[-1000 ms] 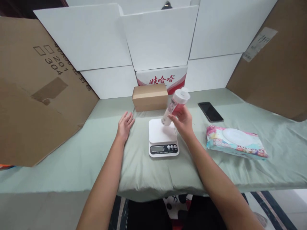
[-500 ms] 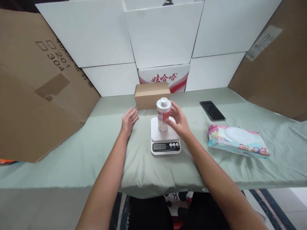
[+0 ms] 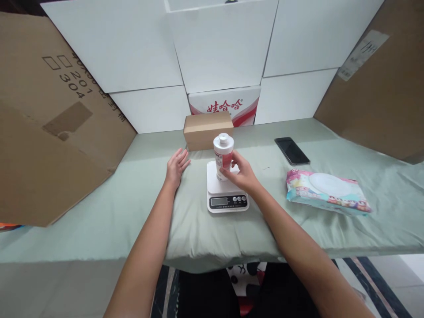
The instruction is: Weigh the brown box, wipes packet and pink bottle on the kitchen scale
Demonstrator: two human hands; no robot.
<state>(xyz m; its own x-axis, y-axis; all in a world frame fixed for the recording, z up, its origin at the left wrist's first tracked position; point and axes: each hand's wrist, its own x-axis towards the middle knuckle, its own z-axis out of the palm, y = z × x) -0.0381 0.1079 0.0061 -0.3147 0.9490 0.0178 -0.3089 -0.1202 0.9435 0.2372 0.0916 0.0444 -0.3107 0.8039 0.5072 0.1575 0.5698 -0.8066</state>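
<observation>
A white bottle [image 3: 223, 154] with a white cap and a pink-and-white label stands upright on the plate of a white kitchen scale [image 3: 212, 185]. My right hand [image 3: 241, 173] is wrapped round the bottle's lower right side, thumb in front and fingers behind. The scale's small grey display shows no readable digits. To the left of the scale, my left hand [image 3: 177, 167] rests on the cloth with its fingers stretched out, holding nothing. A small brown cardboard box [image 3: 207, 132] lies just behind the bottle.
On the right of the green cloth [image 3: 139, 190] lie a dark smartphone [image 3: 292, 151] and a pack of wipes [image 3: 327, 191]. White panels [image 3: 221, 48] stand behind, with a red-and-white carton [image 3: 225, 104]. Large cardboard sheets flank both sides, left [image 3: 49, 168] and right [image 3: 380, 97].
My right hand has closed in from the bottle's upper right and moved lower, its fingers now round the bottle. The left hand stays on the cloth. The view has shifted slightly.
</observation>
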